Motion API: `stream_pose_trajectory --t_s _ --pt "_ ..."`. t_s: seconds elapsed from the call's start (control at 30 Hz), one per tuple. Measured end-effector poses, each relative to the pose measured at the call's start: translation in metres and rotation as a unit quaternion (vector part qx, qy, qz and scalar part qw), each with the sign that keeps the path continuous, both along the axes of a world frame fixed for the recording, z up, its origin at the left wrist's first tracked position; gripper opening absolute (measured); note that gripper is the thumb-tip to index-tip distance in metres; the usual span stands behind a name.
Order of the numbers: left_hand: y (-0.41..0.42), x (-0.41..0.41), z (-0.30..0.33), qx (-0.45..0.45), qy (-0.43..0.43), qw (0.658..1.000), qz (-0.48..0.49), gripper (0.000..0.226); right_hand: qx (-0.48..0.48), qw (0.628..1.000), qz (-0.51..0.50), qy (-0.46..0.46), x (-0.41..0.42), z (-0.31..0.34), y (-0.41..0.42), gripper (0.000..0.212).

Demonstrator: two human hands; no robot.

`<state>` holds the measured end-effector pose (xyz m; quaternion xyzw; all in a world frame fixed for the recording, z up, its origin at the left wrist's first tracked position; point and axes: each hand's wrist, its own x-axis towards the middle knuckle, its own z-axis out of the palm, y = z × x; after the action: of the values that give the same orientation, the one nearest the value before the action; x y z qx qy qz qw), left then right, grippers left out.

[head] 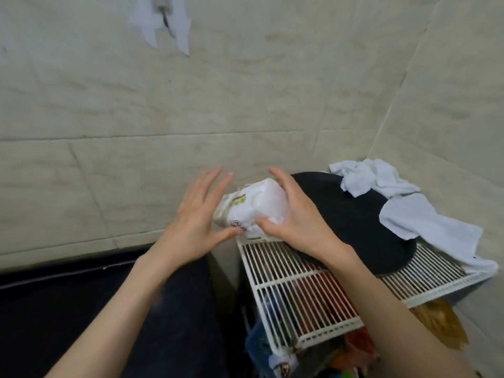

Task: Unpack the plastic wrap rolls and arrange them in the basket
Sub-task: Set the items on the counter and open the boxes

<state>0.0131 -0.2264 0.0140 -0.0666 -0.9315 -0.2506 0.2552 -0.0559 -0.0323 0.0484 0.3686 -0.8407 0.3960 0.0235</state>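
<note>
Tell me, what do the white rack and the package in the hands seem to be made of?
White rack: probably coated metal wire, judging by its thin parallel bars. Package: likely soft plastic film, printed and wrinkled.

2 hands, 1 wrapped pack, 2 cloths

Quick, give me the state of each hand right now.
Left hand: open, fingers spread, thumb by the white plastic-wrapped package, not gripping it.
Right hand: closed on that package, thumb in front, fingers over the top.
</note>
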Motion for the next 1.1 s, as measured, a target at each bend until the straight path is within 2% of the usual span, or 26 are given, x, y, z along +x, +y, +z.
stream_pose_trajectory --t_s 0.13,0.27,0.37,0.47,0.53,0.63,0.73,0.87,0.93,1.03,1.1 --pt "-0.039 0.071 0.007 0.062 -0.083 0.995 0.003 0.09 0.023 0.991 0.127 -0.031 0.052 0.007 -0.063 0.083" --pt "-0.09 0.168 -0.004 0.176 -0.105 0.975 0.088 0.077 0.088 0.969 0.232 0.001 0.118 0.001 -0.139 0.089" --pt "-0.137 0.258 -0.02 0.347 -0.066 0.92 0.167 0.064 0.066 0.961 0.267 -0.019 0.178 -0.01 -0.2 0.09" --pt "-0.188 0.353 -0.035 0.46 0.025 0.847 0.264 0.065 0.038 0.954 0.275 -0.113 0.251 -0.037 -0.26 0.1" --pt "-0.22 0.414 -0.04 0.514 0.061 0.801 0.3 0.069 0.039 0.931 0.31 -0.189 0.308 -0.06 -0.303 0.105" --pt "-0.258 0.501 -0.041 0.589 0.125 0.742 0.296 0.068 0.036 0.882 0.362 -0.298 0.39 -0.081 -0.366 0.101" --pt "-0.283 0.581 -0.045 0.619 0.164 0.709 0.294 0.056 0.01 0.823 0.405 -0.399 0.467 -0.089 -0.421 0.082" --pt "-0.302 0.674 -0.065 0.652 0.194 0.648 0.343 0.061 -0.009 0.769 0.413 -0.488 0.55 -0.101 -0.478 0.087" --pt "-0.306 0.717 -0.076 0.649 0.174 0.628 0.392 0.071 -0.003 0.762 0.428 -0.486 0.581 -0.102 -0.502 0.081" --pt "-0.318 0.776 -0.088 0.6 0.165 0.594 0.509 0.101 0.017 0.771 0.467 -0.433 0.62 -0.098 -0.538 0.067" --pt "-0.335 0.808 -0.087 0.521 0.126 0.607 0.586 0.097 0.046 0.77 0.503 -0.388 0.649 -0.098 -0.561 0.064"
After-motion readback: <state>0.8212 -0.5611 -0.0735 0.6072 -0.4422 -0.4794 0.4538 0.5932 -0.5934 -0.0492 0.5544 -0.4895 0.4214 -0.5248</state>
